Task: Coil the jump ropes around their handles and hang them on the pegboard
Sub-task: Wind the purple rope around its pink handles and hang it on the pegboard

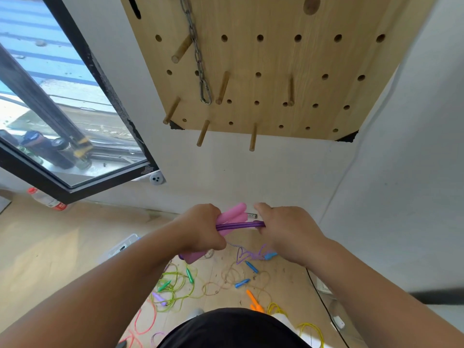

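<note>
My left hand (200, 228) grips two pink jump-rope handles (232, 214) held together, their lower ends showing below my fist. A purple rope (241, 225) stretches taut from the handles to my right hand (288, 232), which pinches it. The rope's loose end dangles below in purple loops. Above on the wall hangs the wooden pegboard (276, 59) with several wooden pegs (253, 136) sticking out.
A metal chain (198, 54) hangs from the pegboard. Several more jump ropes (180, 285) in green, blue, orange, yellow and red lie tangled on the wooden floor. A window (57, 109) is at the left, a plastic bottle (46, 199) below it.
</note>
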The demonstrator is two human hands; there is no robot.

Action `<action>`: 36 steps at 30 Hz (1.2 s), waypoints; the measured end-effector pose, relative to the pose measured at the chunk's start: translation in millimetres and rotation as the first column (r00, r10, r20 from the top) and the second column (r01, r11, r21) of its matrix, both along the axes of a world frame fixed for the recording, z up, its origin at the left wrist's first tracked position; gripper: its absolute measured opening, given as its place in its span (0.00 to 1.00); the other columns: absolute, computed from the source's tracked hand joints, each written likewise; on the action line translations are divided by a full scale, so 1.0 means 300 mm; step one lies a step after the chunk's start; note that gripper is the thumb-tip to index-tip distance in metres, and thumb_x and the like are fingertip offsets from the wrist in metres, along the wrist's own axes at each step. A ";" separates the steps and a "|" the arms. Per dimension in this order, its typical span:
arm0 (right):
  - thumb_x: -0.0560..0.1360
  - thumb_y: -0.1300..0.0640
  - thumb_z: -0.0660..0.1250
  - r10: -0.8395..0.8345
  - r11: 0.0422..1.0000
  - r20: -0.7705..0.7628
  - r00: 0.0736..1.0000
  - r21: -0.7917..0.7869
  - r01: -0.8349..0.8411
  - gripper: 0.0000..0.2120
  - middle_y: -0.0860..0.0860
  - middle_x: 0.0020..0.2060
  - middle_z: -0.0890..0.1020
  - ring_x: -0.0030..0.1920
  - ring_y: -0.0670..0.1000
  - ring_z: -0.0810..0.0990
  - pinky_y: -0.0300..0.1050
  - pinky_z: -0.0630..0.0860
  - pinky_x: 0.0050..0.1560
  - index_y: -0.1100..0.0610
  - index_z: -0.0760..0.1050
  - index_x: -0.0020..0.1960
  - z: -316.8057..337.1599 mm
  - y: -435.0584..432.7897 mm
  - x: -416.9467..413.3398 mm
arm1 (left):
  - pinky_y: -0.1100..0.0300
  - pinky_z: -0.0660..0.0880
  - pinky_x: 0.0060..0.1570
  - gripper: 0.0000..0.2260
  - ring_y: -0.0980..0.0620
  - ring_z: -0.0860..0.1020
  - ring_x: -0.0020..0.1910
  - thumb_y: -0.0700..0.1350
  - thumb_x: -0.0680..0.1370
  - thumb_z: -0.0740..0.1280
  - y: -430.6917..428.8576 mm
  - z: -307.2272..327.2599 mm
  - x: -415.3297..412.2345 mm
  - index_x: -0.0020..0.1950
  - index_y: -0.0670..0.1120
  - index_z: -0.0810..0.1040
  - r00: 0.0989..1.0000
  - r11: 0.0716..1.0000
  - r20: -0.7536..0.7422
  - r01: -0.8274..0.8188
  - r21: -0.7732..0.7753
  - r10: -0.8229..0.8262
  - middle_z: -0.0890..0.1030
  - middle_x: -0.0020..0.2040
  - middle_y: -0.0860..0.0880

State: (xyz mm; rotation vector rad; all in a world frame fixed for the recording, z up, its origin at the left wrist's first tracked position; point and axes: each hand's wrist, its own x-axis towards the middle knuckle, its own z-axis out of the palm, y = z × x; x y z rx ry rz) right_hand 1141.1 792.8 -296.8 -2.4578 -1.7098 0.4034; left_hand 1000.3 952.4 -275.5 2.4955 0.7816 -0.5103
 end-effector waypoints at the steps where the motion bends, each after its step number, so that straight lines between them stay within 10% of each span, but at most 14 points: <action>1: 0.83 0.47 0.55 0.019 1.000 -0.024 1.000 -0.006 -0.019 0.11 0.49 0.41 0.81 0.41 0.54 0.78 0.49 0.74 0.42 0.51 0.71 0.59 0.003 -0.015 0.008 | 0.59 0.70 0.34 0.09 0.50 0.75 0.34 0.45 0.68 0.73 0.013 0.010 -0.009 0.41 0.47 0.74 0.999 0.999 0.015 -0.035 -0.041 0.036 0.76 0.37 0.50; 6: 0.80 0.36 0.50 0.166 0.979 -0.315 0.934 0.163 -0.119 0.18 0.45 0.38 0.73 0.40 0.46 0.71 0.48 0.72 0.43 0.48 0.67 0.45 0.000 -0.096 0.013 | 0.57 0.74 0.35 0.07 0.51 0.76 0.31 0.38 0.66 0.72 0.025 0.093 -0.055 0.37 0.44 0.74 0.984 0.909 0.088 -0.105 -0.403 0.153 0.76 0.31 0.48; 14: 0.79 0.52 0.57 0.384 0.892 -0.025 0.923 0.268 -0.364 0.08 0.42 0.38 0.76 0.38 0.48 0.71 0.45 0.69 0.41 0.44 0.75 0.51 0.031 -0.046 -0.001 | 0.59 0.75 0.34 0.11 0.49 0.77 0.32 0.35 0.67 0.70 -0.036 0.158 -0.071 0.34 0.52 0.76 0.990 0.687 0.023 0.115 -0.717 -0.141 0.78 0.32 0.48; 21: 0.79 0.50 0.58 0.552 0.813 0.253 0.795 0.050 -0.580 0.10 0.47 0.39 0.78 0.43 0.53 0.76 0.52 0.74 0.42 0.51 0.74 0.43 0.111 0.066 0.040 | 0.61 0.69 0.35 0.10 0.55 0.72 0.32 0.43 0.71 0.73 -0.052 0.100 -0.063 0.38 0.51 0.72 0.871 0.852 -0.238 0.303 -0.428 -0.429 0.74 0.34 0.54; 27: 0.84 0.50 0.54 0.448 0.891 0.151 0.881 -0.159 -0.426 0.11 0.50 0.40 0.76 0.42 0.55 0.76 0.48 0.68 0.39 0.52 0.70 0.46 0.184 0.057 -0.026 | 0.57 0.69 0.37 0.10 0.49 0.73 0.35 0.45 0.68 0.73 0.003 0.052 -0.059 0.38 0.49 0.71 0.920 0.954 -0.261 0.257 -0.157 -0.291 0.74 0.35 0.51; 36: 0.83 0.53 0.59 0.116 0.992 -0.006 0.993 0.057 -0.115 0.08 0.46 0.37 0.68 0.40 0.51 0.70 0.48 0.66 0.40 0.51 0.62 0.46 0.156 -0.054 -0.143 | 0.61 0.69 0.31 0.09 0.51 0.73 0.30 0.41 0.66 0.72 -0.007 0.056 -0.062 0.36 0.46 0.72 0.991 0.984 0.058 -0.112 -0.140 0.121 0.75 0.31 0.51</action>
